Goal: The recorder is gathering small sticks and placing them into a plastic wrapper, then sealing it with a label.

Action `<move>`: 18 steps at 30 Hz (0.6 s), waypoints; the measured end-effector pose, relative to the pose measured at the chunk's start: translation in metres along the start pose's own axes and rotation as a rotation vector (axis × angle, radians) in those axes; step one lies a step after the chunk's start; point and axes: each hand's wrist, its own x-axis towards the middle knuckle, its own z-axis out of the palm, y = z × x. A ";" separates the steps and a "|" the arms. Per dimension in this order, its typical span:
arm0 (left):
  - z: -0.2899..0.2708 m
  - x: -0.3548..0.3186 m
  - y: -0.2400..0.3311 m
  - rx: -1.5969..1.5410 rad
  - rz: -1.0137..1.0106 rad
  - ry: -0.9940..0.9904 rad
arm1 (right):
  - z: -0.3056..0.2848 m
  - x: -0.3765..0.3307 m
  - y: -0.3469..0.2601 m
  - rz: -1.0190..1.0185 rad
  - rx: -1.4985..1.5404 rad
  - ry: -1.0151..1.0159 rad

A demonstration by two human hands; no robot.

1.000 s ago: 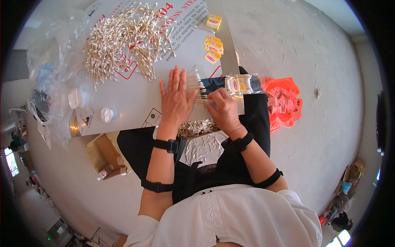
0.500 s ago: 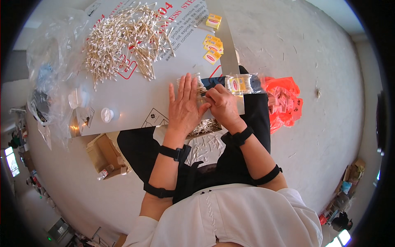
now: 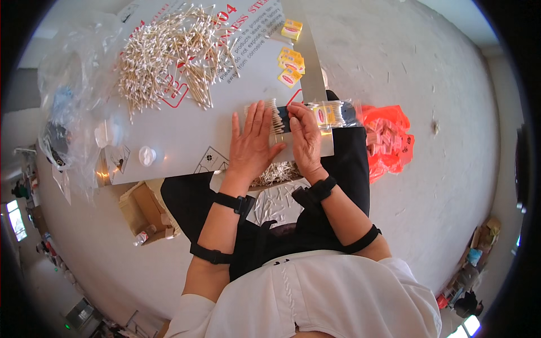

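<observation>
The left hand (image 3: 251,141) lies flat with its fingers spread, over the left part of a neat row of cotton swabs (image 3: 278,119); it is not closed around anything. The right hand (image 3: 305,138) is just to the right of the row, with its fingers bent. I cannot tell if its fingertips pinch something. The row is on the grey table (image 3: 186,141), near the edge by the person, and a dark strip (image 3: 285,117) shows beside it. Just past the right hand is a clear packet (image 3: 337,114) with swabs and a yellow card inside. A big messy pile of swabs (image 3: 163,62) sits at the far left. Small yellow cards (image 3: 290,67) lie near the right edge. A red bag (image 3: 389,135) is off to the right.
</observation>
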 end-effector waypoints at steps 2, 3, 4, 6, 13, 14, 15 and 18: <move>0.002 0.002 -0.008 -0.008 0.017 -0.022 | 0.003 0.006 0.002 -0.015 0.053 -0.002; 0.005 0.003 -0.012 -0.226 -0.030 0.200 | 0.006 0.008 0.002 -0.026 0.107 -0.005; 0.008 0.004 -0.015 -0.445 -0.077 0.421 | 0.009 0.013 0.004 -0.025 0.106 -0.004; 0.015 0.012 -0.012 -0.722 -0.163 0.514 | 0.016 0.026 0.008 -0.008 0.227 -0.001; 0.019 0.040 -0.003 -1.260 -0.281 0.636 | 0.033 0.031 0.016 0.045 0.208 -0.073; 0.020 0.041 -0.005 -1.285 -0.276 0.647 | 0.034 0.031 0.017 0.037 0.211 -0.069; 0.021 0.041 -0.006 -1.312 -0.269 0.657 | 0.034 0.031 0.017 0.029 0.213 -0.063; 0.023 0.041 -0.011 -1.393 -0.247 0.690 | 0.032 0.030 0.015 0.134 0.409 -0.030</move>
